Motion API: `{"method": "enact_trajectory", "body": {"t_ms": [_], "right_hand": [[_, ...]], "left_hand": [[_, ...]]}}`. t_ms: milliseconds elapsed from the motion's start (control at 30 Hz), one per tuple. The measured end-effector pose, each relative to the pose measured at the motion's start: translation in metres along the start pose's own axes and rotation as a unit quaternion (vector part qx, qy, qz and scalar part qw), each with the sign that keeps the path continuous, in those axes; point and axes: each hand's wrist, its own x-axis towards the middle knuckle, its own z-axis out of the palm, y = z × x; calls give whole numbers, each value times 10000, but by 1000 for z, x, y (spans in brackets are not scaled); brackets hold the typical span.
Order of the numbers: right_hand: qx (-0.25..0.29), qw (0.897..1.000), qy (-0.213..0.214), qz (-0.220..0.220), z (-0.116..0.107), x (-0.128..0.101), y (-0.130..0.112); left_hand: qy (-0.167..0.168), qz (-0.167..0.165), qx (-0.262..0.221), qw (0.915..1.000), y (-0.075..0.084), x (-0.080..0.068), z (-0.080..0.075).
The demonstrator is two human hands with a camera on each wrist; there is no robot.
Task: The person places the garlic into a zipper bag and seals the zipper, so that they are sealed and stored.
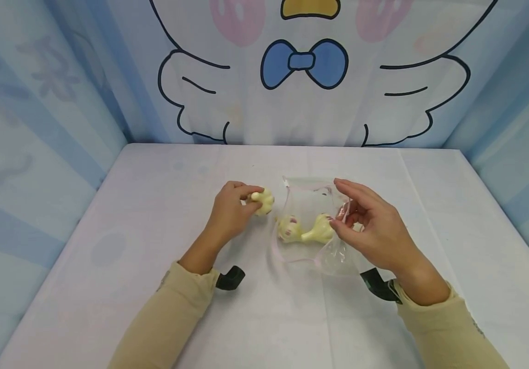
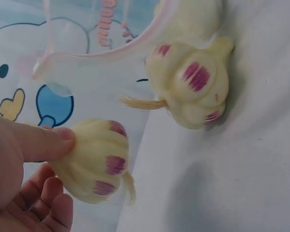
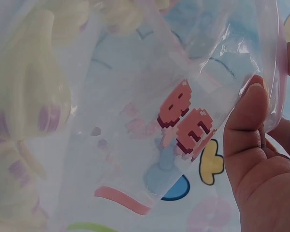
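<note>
My left hand pinches a pale yellow garlic bulb with purple patches, which looks like a model, between thumb and fingers. It is held just left of a clear plastic bag with pink edging. At the bag's right side, my right hand pinches the film edge between thumb and fingers, as the right wrist view shows. Another garlic bulb, with a short tuft of roots, lies at the bag's left edge. Beside it, a second garlic bulb shows through the film, its right end partly behind my right fingers.
The bag lies on a white-covered table. Red printed lettering shows on the film in the right wrist view. A cartoon-printed curtain stands behind the table, with blue side curtains. Black straps stick out at both cuffs.
</note>
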Motion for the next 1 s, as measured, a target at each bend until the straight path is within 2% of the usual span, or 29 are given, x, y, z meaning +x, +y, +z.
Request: {"method": "enact_trajectory", "body": {"t_ms": [333,700,1000], "right_hand": [[3,9999,1,-133,0,1,0],[-29,10000,-24,-54,1,2,-1],[-3,10000,-21,-29,1,3,-2]], "left_hand": [[243,221,377,9987,10,-15,-30],[434,81,122,9990,19,-26,-53],[521,289,32,9982,30,-37,-62]]}}
